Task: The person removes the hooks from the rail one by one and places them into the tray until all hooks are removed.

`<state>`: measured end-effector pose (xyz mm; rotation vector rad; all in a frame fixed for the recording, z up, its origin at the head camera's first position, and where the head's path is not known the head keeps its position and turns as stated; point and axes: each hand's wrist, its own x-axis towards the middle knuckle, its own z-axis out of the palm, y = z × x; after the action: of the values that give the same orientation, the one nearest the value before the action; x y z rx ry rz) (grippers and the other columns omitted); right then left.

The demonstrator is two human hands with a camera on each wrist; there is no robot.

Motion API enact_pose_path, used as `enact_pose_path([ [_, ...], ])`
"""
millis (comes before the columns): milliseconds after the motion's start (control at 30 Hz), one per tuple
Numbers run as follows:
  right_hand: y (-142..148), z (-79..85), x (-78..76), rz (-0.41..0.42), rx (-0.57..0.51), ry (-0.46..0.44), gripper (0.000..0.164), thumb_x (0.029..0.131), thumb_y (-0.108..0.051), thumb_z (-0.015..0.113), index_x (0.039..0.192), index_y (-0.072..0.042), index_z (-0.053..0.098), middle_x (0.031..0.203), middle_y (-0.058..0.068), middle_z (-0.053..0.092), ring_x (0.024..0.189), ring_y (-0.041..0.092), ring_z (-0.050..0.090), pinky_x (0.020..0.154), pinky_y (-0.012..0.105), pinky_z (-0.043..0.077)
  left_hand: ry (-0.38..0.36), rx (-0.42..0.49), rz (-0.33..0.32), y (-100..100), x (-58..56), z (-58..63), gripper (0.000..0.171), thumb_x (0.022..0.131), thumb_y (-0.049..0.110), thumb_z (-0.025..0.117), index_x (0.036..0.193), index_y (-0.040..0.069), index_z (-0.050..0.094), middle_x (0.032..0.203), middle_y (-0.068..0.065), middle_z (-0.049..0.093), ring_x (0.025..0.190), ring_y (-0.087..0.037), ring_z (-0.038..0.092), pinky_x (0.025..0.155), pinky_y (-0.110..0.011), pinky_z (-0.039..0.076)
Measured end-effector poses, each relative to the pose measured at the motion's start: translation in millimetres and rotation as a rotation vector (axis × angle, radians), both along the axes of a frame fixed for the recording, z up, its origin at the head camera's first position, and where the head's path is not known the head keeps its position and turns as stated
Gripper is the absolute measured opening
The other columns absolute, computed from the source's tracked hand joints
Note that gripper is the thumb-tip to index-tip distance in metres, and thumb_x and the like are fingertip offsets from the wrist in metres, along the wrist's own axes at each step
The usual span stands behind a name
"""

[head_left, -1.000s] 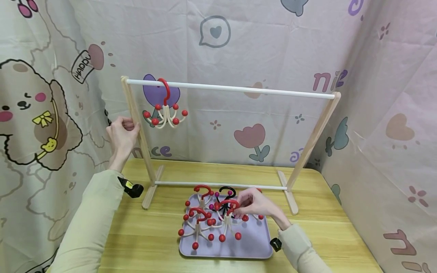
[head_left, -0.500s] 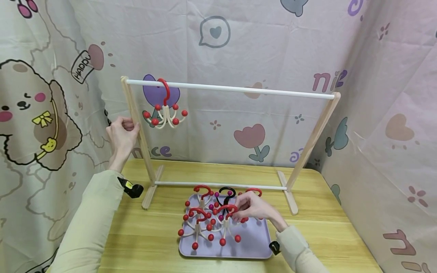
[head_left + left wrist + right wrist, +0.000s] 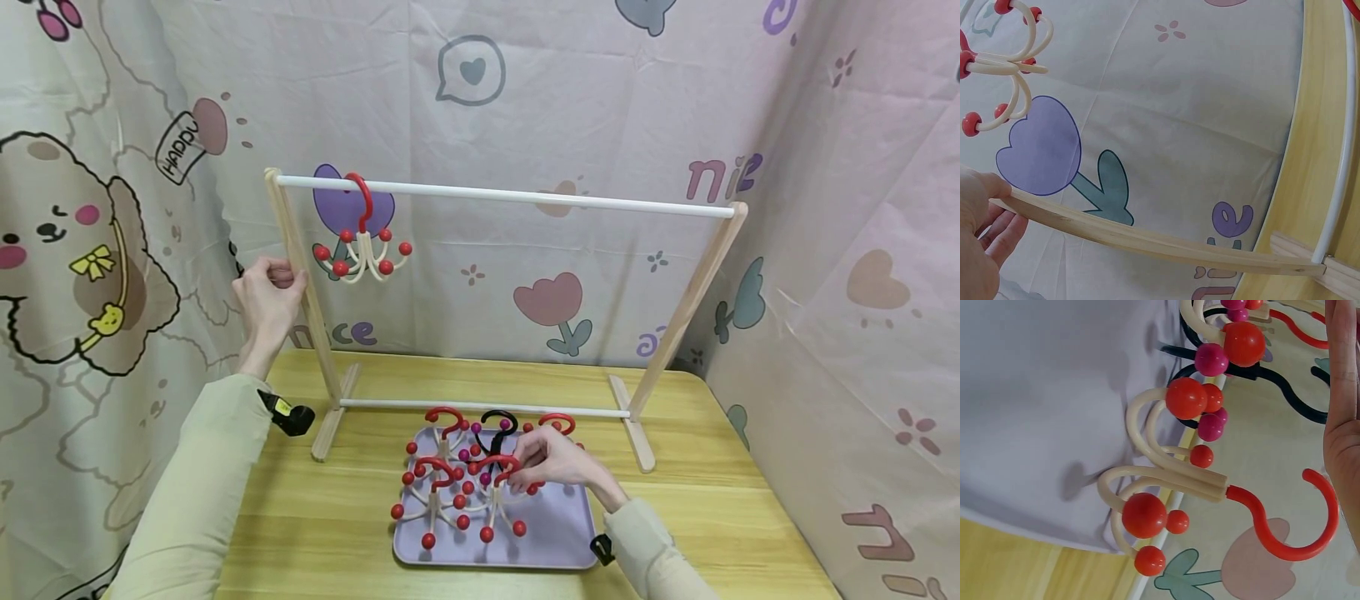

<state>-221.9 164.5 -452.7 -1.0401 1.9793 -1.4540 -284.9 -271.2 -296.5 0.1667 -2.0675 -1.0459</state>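
Note:
My left hand [image 3: 272,300] pinches the left wooden upright [image 3: 1129,236] of a hanging rack, thumb on one side and fingers on the other. From the rack's white top bar [image 3: 480,193] hangs a spidery hanger [image 3: 365,246] with a red hook and red beads. Over a lilac tray [image 3: 551,546], the fingertips of my right hand [image 3: 558,458] pinch the red hook of the front-middle hanger [image 3: 496,493]. In the right wrist view only that hand's edge shows, and the grip itself is hidden.
Other red-hooked hangers stand on the tray at front left [image 3: 433,500], back left [image 3: 445,442] and back right [image 3: 1197,481]. Between them is a black one [image 3: 496,442] with magenta beads. The rack's feet [image 3: 632,423] stand behind on the wooden table [image 3: 300,533]; printed curtains surround it.
My right hand has moved slightly down and right. The hanger at its fingertips has shifted lower and slightly left on the tray. My left hand stays on the upright.

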Motion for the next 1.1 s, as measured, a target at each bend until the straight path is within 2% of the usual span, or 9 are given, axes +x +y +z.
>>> enact_pose_path([
  [100,0,-2.6,-0.7,0.008,-0.009,-0.006,0.012,0.088,0.002,0.070,0.092,0.012,0.065,0.091,0.033,0.073,0.079,0.015,0.077,0.069,0.049,0.061,0.004,-0.006,0.001,0,0.5,-0.2,0.026,0.092,0.012,0.067,0.109,-0.007,0.068,0.101,-0.026,0.074,0.064,0.022,0.041,0.073,-0.007,0.033],
  [233,-1,-6.1,-1.8,0.020,-0.015,-0.003,0.013,0.088,0.001,0.070,0.093,0.012,0.066,0.092,0.033,0.073,0.080,0.013,0.077,0.070,0.043,0.062,0.006,-0.011,0.003,0,0.2,-0.6,0.026,0.092,0.013,0.067,0.109,-0.007,0.068,0.100,-0.026,0.074,0.064,0.022,0.041,0.070,-0.007,0.034],
  [467,-1,-11.3,-2.7,0.017,-0.007,0.010,0.013,0.088,0.001,0.072,0.091,0.012,0.066,0.092,0.032,0.073,0.079,0.009,0.076,0.071,0.035,0.062,0.005,-0.002,0.001,0,-0.3,-0.5,0.026,0.092,0.013,0.067,0.110,-0.007,0.068,0.101,-0.027,0.074,0.065,0.020,0.041,0.078,-0.009,0.032],
  [767,-2,-13.7,-1.5,-0.023,0.051,0.015,0.015,0.086,-0.001,0.074,0.092,0.011,0.067,0.093,0.030,0.074,0.078,0.004,0.075,0.070,0.029,0.062,0.010,-0.004,-0.004,0,0.3,-0.4,0.027,0.092,0.013,0.067,0.109,-0.007,0.068,0.101,-0.026,0.074,0.063,0.022,0.042,0.068,-0.005,0.035],
  [1000,1,-17.1,-3.2,0.007,0.021,-0.006,0.015,0.087,0.000,0.072,0.091,0.012,0.065,0.092,0.033,0.072,0.079,0.007,0.076,0.071,0.031,0.062,0.002,-0.002,0.000,0,0.1,0.1,0.028,0.093,0.015,0.067,0.110,-0.006,0.068,0.102,-0.026,0.074,0.063,0.022,0.042,0.070,-0.007,0.035],
  [1100,2,-18.9,-3.8,0.005,0.022,-0.006,0.015,0.087,-0.001,0.072,0.091,0.012,0.066,0.092,0.033,0.072,0.078,0.007,0.075,0.071,0.033,0.062,-0.001,-0.001,0.001,-1,-0.6,-0.1,0.028,0.093,0.015,0.067,0.110,-0.006,0.068,0.102,-0.027,0.074,0.065,0.021,0.041,0.080,-0.012,0.036],
])
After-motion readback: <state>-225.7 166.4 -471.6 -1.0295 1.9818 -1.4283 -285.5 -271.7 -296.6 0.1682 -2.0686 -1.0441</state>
